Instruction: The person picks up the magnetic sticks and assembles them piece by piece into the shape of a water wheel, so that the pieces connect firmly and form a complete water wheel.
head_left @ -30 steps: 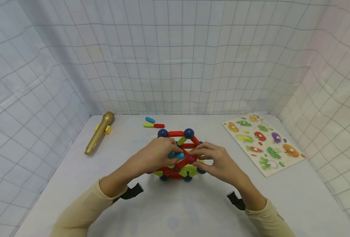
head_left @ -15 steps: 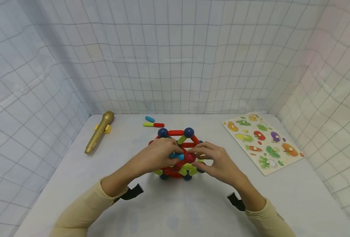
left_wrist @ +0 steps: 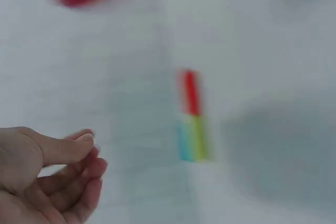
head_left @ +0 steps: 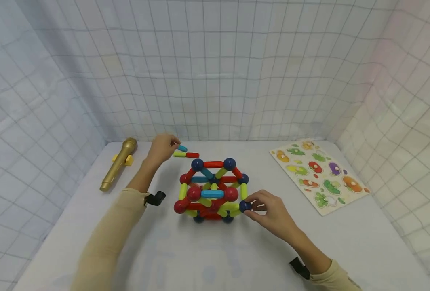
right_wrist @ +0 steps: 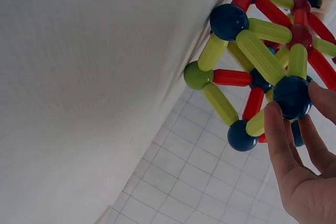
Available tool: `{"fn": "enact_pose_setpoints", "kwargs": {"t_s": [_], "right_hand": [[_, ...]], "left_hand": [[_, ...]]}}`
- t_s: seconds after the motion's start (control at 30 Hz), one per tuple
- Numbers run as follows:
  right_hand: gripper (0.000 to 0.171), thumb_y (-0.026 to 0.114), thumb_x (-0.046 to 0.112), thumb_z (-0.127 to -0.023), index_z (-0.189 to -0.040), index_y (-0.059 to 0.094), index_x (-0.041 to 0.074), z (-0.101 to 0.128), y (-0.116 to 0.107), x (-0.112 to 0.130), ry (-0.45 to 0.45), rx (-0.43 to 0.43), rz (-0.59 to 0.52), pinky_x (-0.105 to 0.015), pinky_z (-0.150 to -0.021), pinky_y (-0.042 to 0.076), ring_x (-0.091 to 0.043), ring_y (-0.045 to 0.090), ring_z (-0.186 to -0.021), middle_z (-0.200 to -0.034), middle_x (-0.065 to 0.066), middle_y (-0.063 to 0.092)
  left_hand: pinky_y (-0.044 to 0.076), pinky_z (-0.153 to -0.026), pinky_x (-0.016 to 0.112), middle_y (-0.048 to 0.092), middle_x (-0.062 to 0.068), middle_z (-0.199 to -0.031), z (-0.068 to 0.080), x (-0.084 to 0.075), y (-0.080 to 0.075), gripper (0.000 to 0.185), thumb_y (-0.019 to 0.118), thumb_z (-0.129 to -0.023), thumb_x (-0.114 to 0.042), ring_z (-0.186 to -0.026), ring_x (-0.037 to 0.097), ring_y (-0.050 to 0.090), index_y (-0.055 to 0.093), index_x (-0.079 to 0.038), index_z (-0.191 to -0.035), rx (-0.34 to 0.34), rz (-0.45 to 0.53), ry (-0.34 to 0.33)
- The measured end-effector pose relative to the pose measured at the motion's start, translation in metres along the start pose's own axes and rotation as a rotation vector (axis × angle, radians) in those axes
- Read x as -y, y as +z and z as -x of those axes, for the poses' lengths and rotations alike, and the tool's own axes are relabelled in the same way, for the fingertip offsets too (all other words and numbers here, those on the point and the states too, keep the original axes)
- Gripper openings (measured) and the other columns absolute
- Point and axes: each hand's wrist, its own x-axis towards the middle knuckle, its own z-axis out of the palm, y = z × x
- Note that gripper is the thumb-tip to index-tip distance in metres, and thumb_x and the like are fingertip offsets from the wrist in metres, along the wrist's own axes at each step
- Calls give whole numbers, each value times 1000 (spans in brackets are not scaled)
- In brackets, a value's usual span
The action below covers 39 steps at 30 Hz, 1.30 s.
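On the white table [head_left: 346, 242], near its middle: a toy frame [head_left: 212, 190] of red, green and blue rods joined by dark blue and red balls. Right hand [head_left: 269, 214] at the frame's near right corner, fingers [right_wrist: 278, 140] pinching a dark blue ball [head_left: 245, 206] there; same grip plain in the right wrist view, ball [right_wrist: 292, 97] held between curled fingertips. Left hand [head_left: 162, 147] well apart from the right, stretched to the far side of the table, just beside the loose rods: a blue rod [head_left: 182, 148] right at the fingertips, a green rod [head_left: 180, 154] and a red rod [head_left: 193, 155] end to end just behind the frame. Contact with the blue rod: cannot tell. Left wrist view blurred by motion; fingers [left_wrist: 63, 150] loosely curled, thumb near fingertips, nothing between them, rods [left_wrist: 191, 124] a short way off on the table. Further left, near the table's edge, a gold toy microphone [head_left: 118, 163] with a yellow block beside it. On the right side, a wooden puzzle board [head_left: 318, 176] with pictures of vegetables, flat on the table. Behind and on both sides, a white checked cloth [head_left: 215, 72].
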Motion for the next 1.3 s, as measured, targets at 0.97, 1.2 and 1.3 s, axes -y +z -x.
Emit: {"fn": "enact_pose_setpoints", "kwargs": {"t_s": [0.97,1.2,1.3], "right_hand": [[29,78,19,-82,-108,67,14,-8,-5,-1,-36,52,-45,-24,-75,59,-14,70,-90,-103,0,69],[31,79,21,-81,-109,67,14,-7,-3,-5,11,65,-88,-23,-77,59,-16,69,-92,-104,-1,68],[30,79,21,-81,-108,67,14,-4,-1,-6,29,56,-104,-23,-76,58,-16,69,-92,-104,-2,68]], "left_hand": [[46,-96,62,56,27,-130,-15,50,33,48,55,-98,-13,-115,44,57,47,-12,-144,237,-373,0],[58,-83,41,70,14,-108,31,-31,-37,31,67,-91,-16,-99,28,65,67,-5,-120,44,117,184],[58,-85,39,72,8,-104,55,-87,-47,29,72,-88,-17,-97,24,68,69,-8,-115,79,185,353]]}}
